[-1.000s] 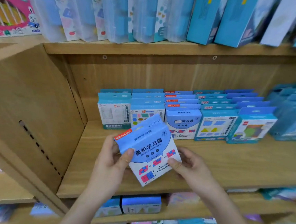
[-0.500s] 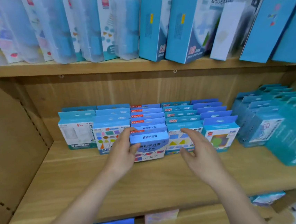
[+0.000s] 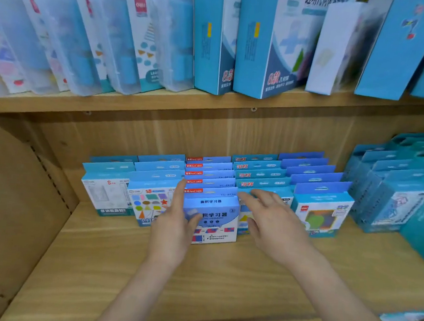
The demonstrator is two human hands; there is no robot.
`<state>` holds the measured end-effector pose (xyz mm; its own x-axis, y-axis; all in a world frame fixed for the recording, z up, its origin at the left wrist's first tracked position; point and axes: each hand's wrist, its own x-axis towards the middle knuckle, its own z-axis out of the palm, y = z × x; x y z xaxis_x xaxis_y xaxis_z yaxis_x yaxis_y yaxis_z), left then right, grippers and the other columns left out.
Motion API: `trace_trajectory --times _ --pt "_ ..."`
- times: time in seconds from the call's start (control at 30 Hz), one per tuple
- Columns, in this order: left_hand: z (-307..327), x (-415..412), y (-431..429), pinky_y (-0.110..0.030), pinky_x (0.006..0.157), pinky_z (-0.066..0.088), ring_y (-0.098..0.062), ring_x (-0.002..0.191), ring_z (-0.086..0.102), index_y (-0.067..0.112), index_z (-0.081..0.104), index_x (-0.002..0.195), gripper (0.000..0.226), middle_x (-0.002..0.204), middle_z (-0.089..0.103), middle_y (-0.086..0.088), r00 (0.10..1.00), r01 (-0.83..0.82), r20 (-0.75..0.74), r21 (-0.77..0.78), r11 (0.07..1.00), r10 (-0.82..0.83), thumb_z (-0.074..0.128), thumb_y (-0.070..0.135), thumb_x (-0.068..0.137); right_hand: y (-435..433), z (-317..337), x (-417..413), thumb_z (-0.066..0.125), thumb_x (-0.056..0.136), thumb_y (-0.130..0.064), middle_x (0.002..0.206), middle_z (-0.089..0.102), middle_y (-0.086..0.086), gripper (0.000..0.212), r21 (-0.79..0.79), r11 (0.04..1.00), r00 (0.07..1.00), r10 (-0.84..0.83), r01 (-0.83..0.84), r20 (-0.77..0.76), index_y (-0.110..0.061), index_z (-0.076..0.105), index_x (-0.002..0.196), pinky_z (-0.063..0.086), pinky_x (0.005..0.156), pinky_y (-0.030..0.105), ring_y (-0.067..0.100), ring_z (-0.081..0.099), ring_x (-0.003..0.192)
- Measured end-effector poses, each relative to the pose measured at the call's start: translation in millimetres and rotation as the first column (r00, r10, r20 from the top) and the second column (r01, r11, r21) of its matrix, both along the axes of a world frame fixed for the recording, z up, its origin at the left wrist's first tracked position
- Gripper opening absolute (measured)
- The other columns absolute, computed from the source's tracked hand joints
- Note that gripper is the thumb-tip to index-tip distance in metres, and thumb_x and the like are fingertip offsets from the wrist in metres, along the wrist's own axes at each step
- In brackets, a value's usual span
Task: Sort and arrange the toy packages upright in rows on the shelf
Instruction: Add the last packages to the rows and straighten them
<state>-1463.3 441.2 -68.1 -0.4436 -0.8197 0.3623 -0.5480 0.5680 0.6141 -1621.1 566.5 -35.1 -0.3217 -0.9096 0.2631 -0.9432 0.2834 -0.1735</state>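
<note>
Well, nearest me the shelf board (image 3: 168, 280) runs out in front of the package (image 3: 216, 212), which stands upright at the head of the red-tabbed row (image 3: 209, 175). My left hand (image 3: 173, 226) holds the package by its left edge, with the thumb on the front face and the fingers running up the side. My right hand (image 3: 274, 226) is spread loose at the package's right edge and grips nothing. Whether its fingertips touch the package I cannot quite tell, as the view is blurred there.

To finish this well, I judge I should press the package straight back until it sits flat against the one behind it. Its foot should come level with the shapes box (image 3: 149, 206) just left of the package. The right hand can square the right edge so the package does not twist. Behind the package the row runs toward the back wall (image 3: 156, 139). I should push gently, so the whole file does not tip.
</note>
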Motion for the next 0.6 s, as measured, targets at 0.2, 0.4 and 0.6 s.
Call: trace_trajectory --times 0.2,0.4,0.6 --pt "-12.3 -5.4 1.5 -0.034 0.072 0.05 -0.024 0.091 0.064 0.038 0.009 0.148 0.083 0.125 0.059 -0.001 0.986 0.009 0.167 -0.114 0.993 0.011 0.064 0.028 0.088 -5.2 7.5 -4.4 0.052 0.092 -0.033 0.13 0.047 0.002 0.052 0.023 0.999 0.992 0.03 -0.027 -0.121 -0.029 0.034 0.141 0.042 0.091 0.038 0.025 0.045 0.119" --pt "-15.5 -8.2 -4.7 -0.035 0.073 0.051 -0.023 0.094 0.062 0.039 0.011 0.147 0.081 0.123 0.054 -0.004 0.984 0.014 0.177 -0.122 0.992 0.008 0.064 0.029 0.087 -19.9 12.4 -4.1 0.066 0.082 -0.039 0.124 0.046 0.002 0.061 0.052 0.998 0.986 0.043 -0.035 -0.162 -0.027 0.037 0.134 0.043 0.083 0.039 0.024 0.049 0.112" --pt "-4.1 -0.7 -9.1 -0.031 0.082 0.045 -0.018 0.108 0.05 0.041 0.02 0.144 0.089 0.119 0.049 0.001 0.992 0.057 0.122 -0.136 0.989 -0.041 0.076 0.037 0.075 -27.6 9.9 -2.5 0.073 0.077 -0.034 0.12 0.052 0.004 0.067 0.053 0.999 0.977 0.002 0.009 -0.213 -0.028 0.039 0.134 0.043 0.079 0.039 0.026 0.05 0.108"
